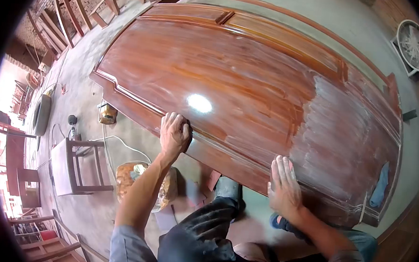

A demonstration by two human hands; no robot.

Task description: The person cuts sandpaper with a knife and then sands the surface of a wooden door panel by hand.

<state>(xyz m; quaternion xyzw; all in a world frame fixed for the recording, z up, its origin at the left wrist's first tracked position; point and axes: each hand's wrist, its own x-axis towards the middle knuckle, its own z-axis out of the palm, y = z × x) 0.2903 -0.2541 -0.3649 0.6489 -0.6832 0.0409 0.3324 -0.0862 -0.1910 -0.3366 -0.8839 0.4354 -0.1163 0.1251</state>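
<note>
A large varnished wooden panel [209, 77] with moulded borders lies in front of me, reddish brown and glossy. Its right part carries a whitish, dusty-looking patch [329, 140] with a ragged edge. My left hand [174, 134] is at the near edge, fingers curled over the moulding; a dark area beside the fingertips may be shadow. Farther right along this edge, my right hand [285, 186] lies with straight fingers flat on the panel; its fingers look powdery white. A small pinkish spot shows by the fingertips, too small to name. A blue cloth [380, 186] rests on the panel's right end.
A white-framed fan [414, 46] stands at the upper right. Below the panel on the left are a stuffed plastic bag [165, 189], a wooden chair frame [88, 168], a yellow container [107, 114] and a pale cable [127, 145]. Wooden frames [74, 4] lean against a brick wall.
</note>
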